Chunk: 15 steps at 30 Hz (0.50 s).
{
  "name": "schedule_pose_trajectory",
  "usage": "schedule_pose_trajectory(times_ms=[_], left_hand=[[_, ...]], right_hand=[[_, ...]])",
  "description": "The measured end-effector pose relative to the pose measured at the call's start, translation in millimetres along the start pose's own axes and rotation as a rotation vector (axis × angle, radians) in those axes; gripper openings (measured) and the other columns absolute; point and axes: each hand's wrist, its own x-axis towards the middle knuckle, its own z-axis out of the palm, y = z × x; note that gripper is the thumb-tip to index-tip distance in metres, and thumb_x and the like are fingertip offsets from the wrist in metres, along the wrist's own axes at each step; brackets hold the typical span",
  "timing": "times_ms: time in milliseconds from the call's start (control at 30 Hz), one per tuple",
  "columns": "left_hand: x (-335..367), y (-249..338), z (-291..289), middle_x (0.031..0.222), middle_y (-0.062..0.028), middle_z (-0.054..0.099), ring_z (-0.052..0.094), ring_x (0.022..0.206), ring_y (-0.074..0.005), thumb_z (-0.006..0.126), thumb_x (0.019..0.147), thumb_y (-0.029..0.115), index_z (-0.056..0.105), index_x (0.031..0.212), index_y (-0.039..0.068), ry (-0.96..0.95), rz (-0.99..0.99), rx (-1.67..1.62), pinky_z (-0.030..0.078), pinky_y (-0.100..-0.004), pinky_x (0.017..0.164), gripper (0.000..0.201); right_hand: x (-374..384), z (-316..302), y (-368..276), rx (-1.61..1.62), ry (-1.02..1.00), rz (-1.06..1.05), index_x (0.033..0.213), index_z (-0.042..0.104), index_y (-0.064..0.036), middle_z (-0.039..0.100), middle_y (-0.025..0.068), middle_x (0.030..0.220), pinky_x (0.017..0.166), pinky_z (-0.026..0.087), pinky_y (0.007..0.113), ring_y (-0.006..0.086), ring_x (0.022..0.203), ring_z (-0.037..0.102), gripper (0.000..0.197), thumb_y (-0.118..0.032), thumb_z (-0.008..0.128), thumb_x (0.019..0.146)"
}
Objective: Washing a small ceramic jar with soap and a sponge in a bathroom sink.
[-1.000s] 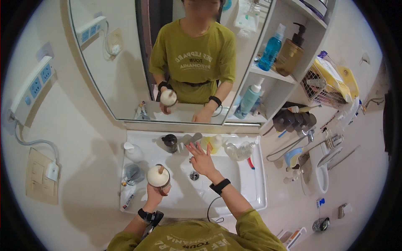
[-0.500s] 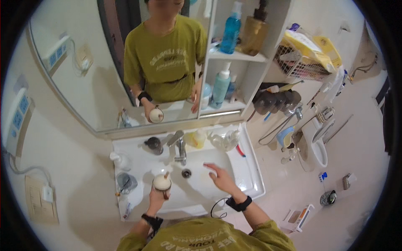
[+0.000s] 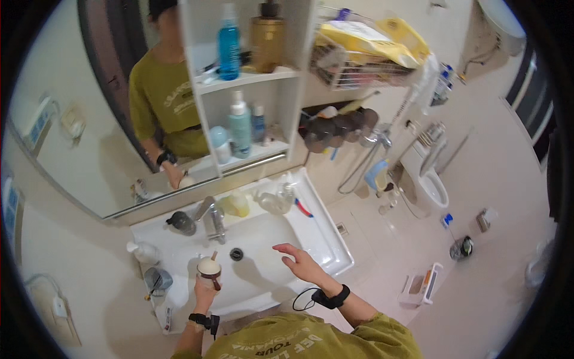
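The left hand (image 3: 204, 291) holds a small brown cup (image 3: 208, 270) over the left side of the white sink (image 3: 311, 230). Its fingers wrap around the cup from below. The cup is full to the top with something pale, and a thin stick pokes out of it. It looks light but easy to spill, and it may be slippery if wet. Holding it around the sides and keeping it level seems best. The right hand (image 3: 302, 263) is empty, with fingers spread, hanging over the sink near the drain (image 3: 237, 254).
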Motion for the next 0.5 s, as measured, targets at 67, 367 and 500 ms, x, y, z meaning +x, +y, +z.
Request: schedule_pose_trajectory(times_ms=[67, 367, 500], left_hand=[[-6, -2, -1, 0.106, -0.0096, 0.058, 0.057, 0.090, -0.0216, 0.074, 0.067, 0.013, 0.043, 0.117, 0.002, -0.102, -0.230, -0.287, 0.046, -0.0328, 0.081, 0.060], [4, -35, 20, 0.083, -0.0010, 0.050, 0.043, 0.059, -0.0138, 0.047, 0.087, 0.021, 0.049, 0.104, 0.010, -0.154, -0.412, -0.813, 0.036, -0.0326, 0.041, 0.020], [17, 8, 26, 0.098, -0.0060, 0.051, 0.049, 0.078, -0.0189, 0.056, 0.077, 0.001, 0.044, 0.114, 0.003, -0.475, -0.334, -0.894, 0.044, -0.0301, 0.062, 0.039]], right_hand=[[-14, -5, -2, 0.015, 0.041, 0.078, 0.118, 0.048, -0.0082, 0.054, 0.0150, 0.115, 0.089, 0.041, 0.036, 0.0323, 0.106, 0.051, 0.035, -0.006, 0.045, 0.084], [-114, -6, -12, 0.170, 0.356, 0.202, 0.120, 0.046, -0.0087, 0.055, 0.0136, 0.115, 0.090, 0.041, 0.036, 0.0277, 0.107, 0.052, 0.037, -0.005, 0.043, 0.084], [-180, -22, 1, 0.120, 0.456, 0.293, 0.122, 0.046, -0.0093, 0.055, 0.0098, 0.117, 0.093, 0.040, 0.035, 0.0232, 0.111, 0.051, 0.037, -0.008, 0.044, 0.085]])
